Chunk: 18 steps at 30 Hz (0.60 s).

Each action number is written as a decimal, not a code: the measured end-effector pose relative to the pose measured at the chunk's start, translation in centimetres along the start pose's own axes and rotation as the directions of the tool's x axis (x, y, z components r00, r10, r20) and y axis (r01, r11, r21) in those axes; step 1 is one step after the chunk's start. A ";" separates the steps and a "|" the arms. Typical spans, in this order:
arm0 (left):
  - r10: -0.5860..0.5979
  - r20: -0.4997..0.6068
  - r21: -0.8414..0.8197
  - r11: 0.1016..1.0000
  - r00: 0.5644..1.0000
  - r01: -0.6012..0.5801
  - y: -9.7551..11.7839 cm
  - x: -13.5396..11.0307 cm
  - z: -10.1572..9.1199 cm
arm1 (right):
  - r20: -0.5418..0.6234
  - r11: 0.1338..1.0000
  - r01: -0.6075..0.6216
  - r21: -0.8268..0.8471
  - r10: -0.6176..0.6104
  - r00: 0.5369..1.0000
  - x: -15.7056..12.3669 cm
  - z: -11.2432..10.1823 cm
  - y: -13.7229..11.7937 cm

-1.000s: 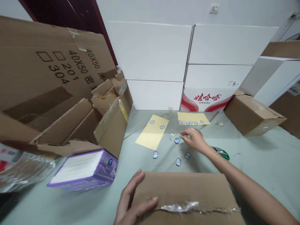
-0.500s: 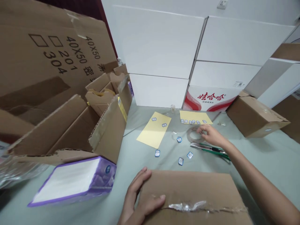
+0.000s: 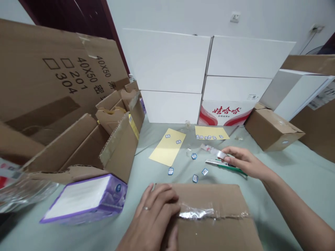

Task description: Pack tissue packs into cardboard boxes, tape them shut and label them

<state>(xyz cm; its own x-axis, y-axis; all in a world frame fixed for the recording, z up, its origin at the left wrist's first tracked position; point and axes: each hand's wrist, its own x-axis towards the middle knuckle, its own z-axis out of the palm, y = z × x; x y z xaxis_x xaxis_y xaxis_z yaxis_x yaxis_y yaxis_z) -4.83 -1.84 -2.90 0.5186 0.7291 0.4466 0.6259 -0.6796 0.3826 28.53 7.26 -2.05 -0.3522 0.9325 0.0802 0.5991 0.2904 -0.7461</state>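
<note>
My left hand (image 3: pixel 154 216), a ring on one finger, is closed over the left edge of a brown cardboard box (image 3: pixel 206 195) in front of me. Shiny clear tape (image 3: pixel 196 213) runs along the seam on top of that box. With its thumb and fingers my right hand (image 3: pixel 243 162) grips a roll of clear tape (image 3: pixel 213 151), tipped up so that its side edge faces me. Below the roll lie a utility knife (image 3: pixel 214 162) and a green-handled tool (image 3: pixel 234 169), partly hidden by the hand. Several small blue-edged labels, one of them a label (image 3: pixel 195 178), are scattered on the table.
Two yellow sheets (image 3: pixel 167 148) with small labels lie farther back. White cartons (image 3: pixel 167 62) stand behind the table (image 3: pixel 141 209). A small brown box (image 3: pixel 274 127) sits right. An open cardboard box (image 3: pixel 123 146) and a purple tissue pack (image 3: pixel 86 198) stand left.
My right hand has picked up the tape roll, which lay flat, and tilted it upright. My left hand has curled further over the box edge. The camera view has shifted slightly.
</note>
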 end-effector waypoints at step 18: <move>-0.212 0.236 -0.563 0.766 0.948 0.311 3.4 3.9 -0.7 | -0.044 0.967 0.253 -0.001 -0.253 0.966 -8.9 2.0 -10.0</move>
<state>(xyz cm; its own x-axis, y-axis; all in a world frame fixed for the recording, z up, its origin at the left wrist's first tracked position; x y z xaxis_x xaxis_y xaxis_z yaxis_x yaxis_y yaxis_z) -1.04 -1.36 0.73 0.4969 0.8545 0.1512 0.3131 -0.3390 0.8871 24.27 -4.39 3.39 -0.4601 0.8372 0.2955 0.4911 0.5173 -0.7009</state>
